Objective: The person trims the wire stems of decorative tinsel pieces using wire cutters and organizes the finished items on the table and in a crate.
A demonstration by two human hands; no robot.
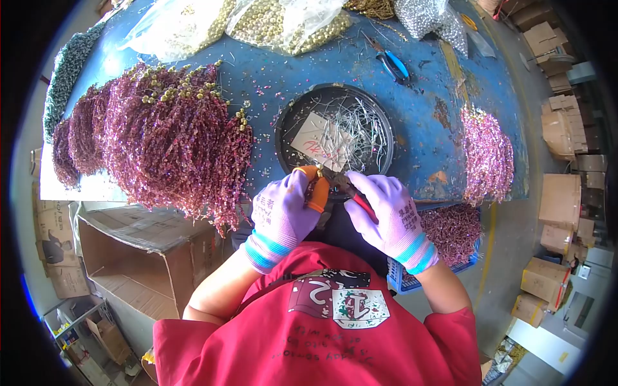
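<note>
My left hand, in a lilac glove with orange finger covers, is closed in a pinch at the near rim of a round black tray. What its fingertips hold is too small to make out; a gold speck shows there. My right hand, gloved the same way, grips red-handled pliers. The pliers' dark jaws point at the left fingertips and meet them. Inside the tray lie many loose silver wire pieces and a card with red handwriting.
Pink-purple beaded strands are heaped at left, beside a dark green bundle. Paler pink strands lie right. Bags of gold beads and blue-handled pliers sit behind. Below the table are a cardboard box and a blue crate.
</note>
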